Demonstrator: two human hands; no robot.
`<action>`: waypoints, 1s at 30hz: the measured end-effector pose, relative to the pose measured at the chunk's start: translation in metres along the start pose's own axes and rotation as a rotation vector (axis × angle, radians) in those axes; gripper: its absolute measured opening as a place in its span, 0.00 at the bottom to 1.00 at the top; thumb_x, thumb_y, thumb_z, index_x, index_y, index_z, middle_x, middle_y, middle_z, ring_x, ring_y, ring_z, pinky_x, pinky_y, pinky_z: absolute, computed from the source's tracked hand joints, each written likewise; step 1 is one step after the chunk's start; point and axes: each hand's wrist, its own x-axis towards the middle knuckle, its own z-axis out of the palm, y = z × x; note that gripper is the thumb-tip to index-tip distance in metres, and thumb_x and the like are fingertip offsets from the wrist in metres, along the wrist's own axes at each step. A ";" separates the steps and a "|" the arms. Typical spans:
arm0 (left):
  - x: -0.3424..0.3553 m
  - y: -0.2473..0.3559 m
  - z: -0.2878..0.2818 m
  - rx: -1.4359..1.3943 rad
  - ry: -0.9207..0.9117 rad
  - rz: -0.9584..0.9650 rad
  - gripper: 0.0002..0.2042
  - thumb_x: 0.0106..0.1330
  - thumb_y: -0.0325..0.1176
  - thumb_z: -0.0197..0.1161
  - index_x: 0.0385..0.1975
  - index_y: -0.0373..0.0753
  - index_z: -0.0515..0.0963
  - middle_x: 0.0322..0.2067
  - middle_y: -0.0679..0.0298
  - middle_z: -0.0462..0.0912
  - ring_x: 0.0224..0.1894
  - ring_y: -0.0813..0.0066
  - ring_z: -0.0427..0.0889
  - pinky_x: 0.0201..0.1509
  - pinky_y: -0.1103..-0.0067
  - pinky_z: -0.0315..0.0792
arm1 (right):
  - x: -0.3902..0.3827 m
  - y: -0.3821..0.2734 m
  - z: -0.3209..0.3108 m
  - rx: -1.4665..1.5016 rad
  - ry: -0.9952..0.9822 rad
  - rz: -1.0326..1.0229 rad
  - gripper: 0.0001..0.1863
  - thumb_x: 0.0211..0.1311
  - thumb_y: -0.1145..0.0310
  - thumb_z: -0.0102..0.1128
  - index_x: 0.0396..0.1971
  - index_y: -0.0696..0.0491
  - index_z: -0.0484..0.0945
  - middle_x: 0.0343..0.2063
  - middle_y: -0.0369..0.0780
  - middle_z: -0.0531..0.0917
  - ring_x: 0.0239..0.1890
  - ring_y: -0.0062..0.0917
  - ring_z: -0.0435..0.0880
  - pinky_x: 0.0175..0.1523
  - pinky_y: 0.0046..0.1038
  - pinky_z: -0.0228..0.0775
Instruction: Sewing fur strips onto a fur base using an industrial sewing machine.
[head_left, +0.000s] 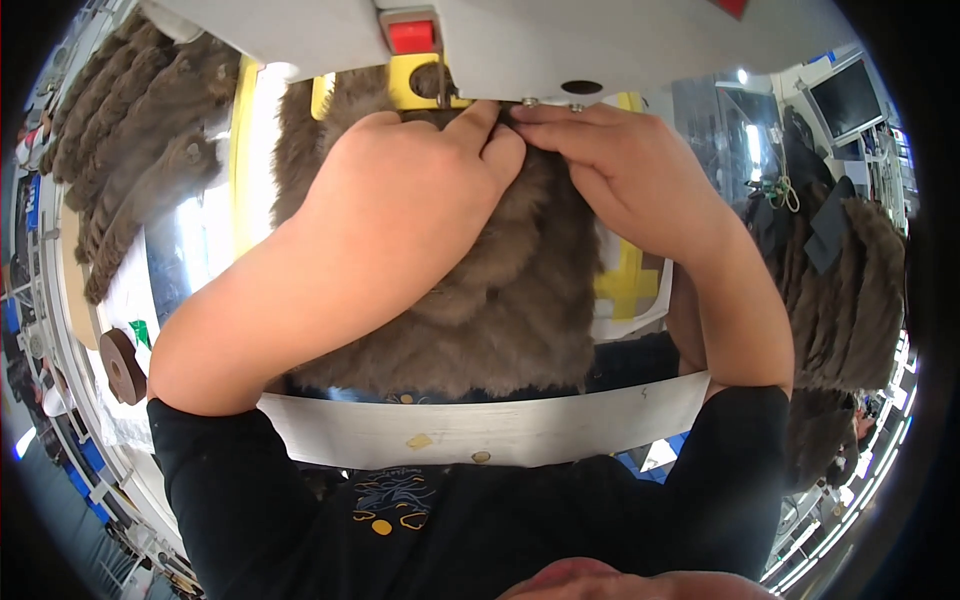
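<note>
A pale grey machine housing (620, 50) is spanning the frame's top; below, our bare left hand (410, 170) and bare right hand (635, 165) are touching a shaggy brown fur piece (490, 335) at centre, probably steadying it; whether each grip is pinching or pressing, we cannot tell.

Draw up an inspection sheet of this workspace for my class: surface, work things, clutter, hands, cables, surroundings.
Surface: glossy pale worktop with yellow tape strips.
Work things: shaggy brown fur piece reaching the grey machine with its red rectangular switch.
Clutter: brown fur strips at left, another brown fur pile at right; brown round roll at left.
Hands: left hand and right hand on the fur, fingers close together; grip unclear.
Cables: pale looped cord, right.
Surroundings: black flat screen, upper right.
</note>
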 end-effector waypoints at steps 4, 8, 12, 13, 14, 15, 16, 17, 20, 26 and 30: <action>0.004 0.001 -0.004 0.044 -0.071 -0.018 0.15 0.60 0.27 0.61 0.47 0.34 0.77 0.51 0.55 0.85 0.36 0.62 0.88 0.39 0.73 0.81 | -0.001 0.005 0.005 -0.007 0.021 -0.005 0.19 0.62 0.77 0.53 0.51 0.54 0.85 0.55 0.39 0.86 0.54 0.38 0.85 0.58 0.38 0.79; 0.005 0.002 -0.008 0.008 -0.155 -0.049 0.14 0.63 0.26 0.57 0.49 0.35 0.76 0.58 0.55 0.83 0.40 0.58 0.88 0.41 0.69 0.81 | -0.002 0.007 0.005 0.015 0.038 -0.030 0.19 0.62 0.77 0.53 0.50 0.54 0.85 0.54 0.40 0.86 0.55 0.39 0.85 0.59 0.38 0.78; 0.002 0.003 -0.011 -0.021 -0.129 -0.041 0.13 0.63 0.26 0.57 0.47 0.35 0.76 0.57 0.55 0.83 0.38 0.58 0.88 0.40 0.69 0.82 | -0.001 0.001 0.004 0.004 0.024 -0.026 0.19 0.62 0.77 0.53 0.50 0.54 0.85 0.54 0.40 0.86 0.54 0.39 0.85 0.59 0.39 0.78; 0.002 0.003 -0.013 -0.051 -0.130 -0.038 0.12 0.63 0.26 0.57 0.47 0.36 0.76 0.57 0.55 0.83 0.38 0.57 0.88 0.40 0.69 0.82 | -0.001 0.001 0.004 0.008 0.023 -0.030 0.19 0.62 0.77 0.53 0.50 0.54 0.85 0.54 0.40 0.86 0.54 0.39 0.85 0.59 0.39 0.78; 0.002 0.003 -0.014 -0.079 -0.131 -0.034 0.12 0.63 0.26 0.57 0.46 0.36 0.77 0.57 0.55 0.84 0.38 0.57 0.87 0.41 0.69 0.82 | -0.001 0.000 0.004 0.005 0.021 -0.035 0.19 0.62 0.77 0.53 0.49 0.54 0.86 0.54 0.40 0.86 0.54 0.39 0.85 0.58 0.39 0.78; 0.002 0.003 -0.015 -0.081 -0.133 -0.034 0.12 0.63 0.26 0.57 0.46 0.36 0.77 0.57 0.55 0.84 0.38 0.57 0.87 0.41 0.69 0.82 | -0.001 0.000 0.003 0.000 0.019 -0.035 0.18 0.61 0.77 0.53 0.49 0.54 0.86 0.53 0.40 0.87 0.53 0.39 0.85 0.58 0.39 0.79; 0.002 0.003 -0.016 -0.087 -0.146 -0.027 0.12 0.63 0.26 0.57 0.46 0.36 0.77 0.57 0.55 0.84 0.38 0.57 0.87 0.40 0.69 0.82 | -0.002 0.000 0.003 0.001 0.019 -0.034 0.18 0.61 0.77 0.53 0.49 0.54 0.86 0.53 0.40 0.87 0.53 0.39 0.85 0.58 0.39 0.79; 0.002 0.004 -0.016 -0.092 -0.159 -0.019 0.12 0.63 0.26 0.57 0.46 0.36 0.77 0.57 0.55 0.84 0.38 0.57 0.87 0.40 0.69 0.82 | -0.002 0.000 0.002 0.002 0.017 -0.034 0.18 0.61 0.77 0.53 0.48 0.54 0.86 0.52 0.41 0.87 0.53 0.39 0.85 0.58 0.39 0.79; 0.002 0.008 -0.020 -0.056 -0.217 -0.029 0.12 0.63 0.26 0.57 0.46 0.36 0.78 0.56 0.55 0.84 0.38 0.58 0.87 0.40 0.69 0.82 | -0.002 -0.002 0.000 0.019 0.003 -0.037 0.16 0.61 0.76 0.53 0.45 0.55 0.87 0.50 0.41 0.88 0.51 0.40 0.86 0.57 0.39 0.79; -0.001 0.011 -0.025 -0.045 -0.251 0.016 0.13 0.62 0.27 0.58 0.47 0.36 0.78 0.55 0.56 0.84 0.36 0.59 0.87 0.38 0.70 0.81 | -0.003 -0.008 -0.006 0.039 -0.079 -0.015 0.19 0.56 0.81 0.54 0.46 0.55 0.86 0.49 0.42 0.88 0.51 0.41 0.87 0.57 0.37 0.80; -0.002 0.014 -0.026 -0.042 -0.268 0.047 0.14 0.63 0.27 0.58 0.49 0.36 0.78 0.56 0.55 0.84 0.35 0.58 0.86 0.38 0.70 0.81 | -0.005 -0.013 -0.009 0.050 -0.113 0.018 0.17 0.56 0.80 0.55 0.43 0.55 0.87 0.48 0.41 0.88 0.49 0.40 0.87 0.54 0.37 0.80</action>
